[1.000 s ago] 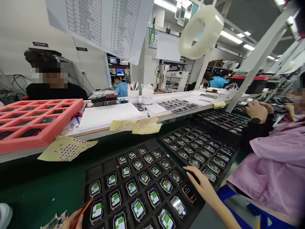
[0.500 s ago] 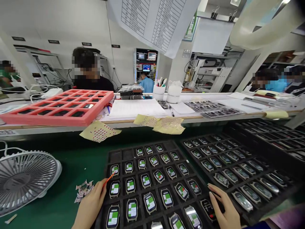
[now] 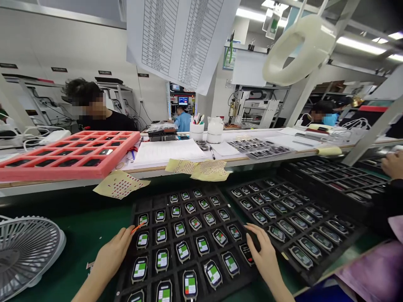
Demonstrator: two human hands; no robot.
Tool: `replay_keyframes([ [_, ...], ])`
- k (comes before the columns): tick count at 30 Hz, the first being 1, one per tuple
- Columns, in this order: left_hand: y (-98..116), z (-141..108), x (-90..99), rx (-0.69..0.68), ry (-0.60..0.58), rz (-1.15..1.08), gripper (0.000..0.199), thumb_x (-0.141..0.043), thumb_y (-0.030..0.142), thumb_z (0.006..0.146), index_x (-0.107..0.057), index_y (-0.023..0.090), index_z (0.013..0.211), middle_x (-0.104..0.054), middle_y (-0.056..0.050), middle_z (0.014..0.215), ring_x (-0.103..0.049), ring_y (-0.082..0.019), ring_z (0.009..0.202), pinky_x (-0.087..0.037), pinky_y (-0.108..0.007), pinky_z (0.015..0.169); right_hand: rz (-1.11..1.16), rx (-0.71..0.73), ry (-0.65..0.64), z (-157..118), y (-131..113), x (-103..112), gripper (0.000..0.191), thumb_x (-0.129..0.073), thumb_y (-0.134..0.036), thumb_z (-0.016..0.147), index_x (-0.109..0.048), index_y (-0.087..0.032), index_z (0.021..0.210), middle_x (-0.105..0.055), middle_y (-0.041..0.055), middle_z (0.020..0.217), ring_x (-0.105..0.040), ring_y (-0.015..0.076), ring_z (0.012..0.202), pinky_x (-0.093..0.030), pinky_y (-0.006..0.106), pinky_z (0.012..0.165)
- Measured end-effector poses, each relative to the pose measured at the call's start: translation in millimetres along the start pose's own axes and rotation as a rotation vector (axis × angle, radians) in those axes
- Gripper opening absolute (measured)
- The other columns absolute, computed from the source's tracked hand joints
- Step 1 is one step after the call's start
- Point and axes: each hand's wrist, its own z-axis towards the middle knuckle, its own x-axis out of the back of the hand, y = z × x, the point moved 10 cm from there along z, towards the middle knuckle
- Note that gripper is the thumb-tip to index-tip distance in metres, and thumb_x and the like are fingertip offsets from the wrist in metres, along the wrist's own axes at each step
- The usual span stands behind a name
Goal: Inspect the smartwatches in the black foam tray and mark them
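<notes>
A black tray (image 3: pixel 170 242) holds smartwatch faces in rows, most of their screens lit in green and white, a few with red patches. My left hand (image 3: pixel 118 247) is at the tray's left edge, closed around a thin orange stick (image 3: pixel 137 228). The stick's tip lies over a smartwatch (image 3: pixel 143 219) in the leftmost column. My right hand (image 3: pixel 261 245) rests by the tray's right edge with its fingers apart. Its thumb is close to a smartwatch (image 3: pixel 246 253) showing a dark screen with red; whether they touch, I cannot tell.
A second black tray of watches (image 3: pixel 285 222) stands to the right. A grey fan (image 3: pixel 28 256) is at the left. On the shelf sit a pink foam tray (image 3: pixel 103 168) and white cups (image 3: pixel 197 131). Yellow sticker sheets (image 3: pixel 121 184) hang from its edge. A co-worker's hand (image 3: pixel 393 163) shows far right.
The camera view has shifted, moving the scene leftward in the picture. Both hands keep about the same places at the tray. A co-worker's hand has come into view at the right.
</notes>
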Motion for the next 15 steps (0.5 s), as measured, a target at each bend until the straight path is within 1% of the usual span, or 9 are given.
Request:
replay_keyframes([
  [2,29,11,28.9,-0.126,0.093,-0.016,0.040,-0.024,0.023,0.097,-0.062,0.021,0.109,-0.067,-0.006,0.097,-0.065,-0.017,0.085,-0.053,-0.025,0.067,0.103,0.091,-0.113,7,-37,-13,0.022,-0.048,-0.041,0.085,-0.063,-0.044,0.101,-0.067,0.0009,0.104,-0.065,0.0297,0.102,-0.057,0.045,0.084],
  [4,73,18,64.2,-0.307,0.241,-0.026,0.031,-0.033,0.027,0.097,-0.061,0.022,0.107,-0.065,-0.007,0.093,-0.063,-0.020,0.087,-0.052,-0.031,0.074,0.224,0.196,-0.370,6,-83,-45,0.028,-0.047,-0.037,0.086,-0.060,-0.047,0.109,-0.069,-0.0003,0.097,-0.067,0.0264,0.093,-0.058,0.040,0.079],
  [5,98,19,80.1,-0.416,0.307,-0.031,0.029,-0.034,0.022,0.096,-0.061,0.021,0.106,-0.064,-0.006,0.086,-0.063,-0.020,0.083,-0.051,-0.032,0.072,0.259,0.223,-0.502,2,-104,-62,0.033,-0.046,-0.032,0.088,-0.057,-0.042,0.117,-0.069,0.0003,0.095,-0.068,0.0235,0.087,-0.058,0.039,0.077],
  [7,146,21,98.7,-0.609,0.327,-0.053,0.028,-0.035,0.014,0.095,-0.058,0.019,0.111,-0.061,-0.003,0.076,-0.059,-0.017,0.070,-0.048,-0.032,0.070,0.295,0.323,-0.702,-7,-146,-91,0.045,-0.051,-0.027,0.085,-0.051,-0.031,0.131,-0.070,0.0022,0.093,-0.067,0.0193,0.080,-0.055,0.033,0.075],
  [8,165,22,104.4,-0.683,0.314,-0.073,0.028,-0.036,0.014,0.095,-0.057,0.017,0.113,-0.060,-0.003,0.073,-0.057,-0.016,0.065,-0.047,-0.031,0.066,0.309,0.374,-0.770,-11,-163,-102,0.049,-0.054,-0.025,0.083,-0.051,-0.028,0.132,-0.070,0.0019,0.090,-0.065,0.0180,0.078,-0.052,0.031,0.075],
  [9,179,23,110.4,-0.729,0.317,-0.097,0.027,-0.037,0.014,0.095,-0.057,0.015,0.113,-0.059,-0.002,0.070,-0.055,-0.015,0.062,-0.045,-0.029,0.062,0.333,0.406,-0.826,-14,-176,-111,0.047,-0.056,-0.020,0.080,-0.055,-0.026,0.126,-0.070,0.0005,0.085,-0.063,0.0160,0.072,-0.050,0.027,0.070],
  [11,196,27,116.4,-0.781,0.299,-0.146,0.026,-0.036,0.009,0.093,-0.058,0.014,0.107,-0.059,-0.002,0.071,-0.055,-0.014,0.060,-0.043,-0.028,0.059,0.407,0.435,-0.947,-19,-194,-126,0.028,-0.056,-0.010,0.071,-0.067,-0.021,0.095,-0.065,-0.0038,0.069,-0.054,0.0112,0.059,-0.043,0.021,0.058],
  [13,199,34,115.0,-0.788,0.251,-0.208,0.029,-0.033,0.006,0.094,-0.058,0.014,0.107,-0.061,-0.003,0.072,-0.055,-0.014,0.060,-0.043,-0.027,0.058,0.435,0.406,-0.980,-14,-196,-136,0.013,-0.056,-0.005,0.066,-0.059,-0.018,0.064,-0.054,-0.0070,0.055,-0.045,0.0087,0.052,-0.034,0.018,0.049],
  [15,191,48,106.5,-0.739,0.178,-0.297,0.031,-0.031,0.014,0.097,-0.056,0.015,0.115,-0.063,-0.005,0.080,-0.059,-0.016,0.066,-0.046,-0.027,0.061,0.412,0.348,-0.924,4,-188,-143,0.018,-0.056,-0.007,0.069,-0.049,-0.018,0.057,-0.048,-0.0072,0.051,-0.043,0.0089,0.052,-0.033,0.019,0.049],
])
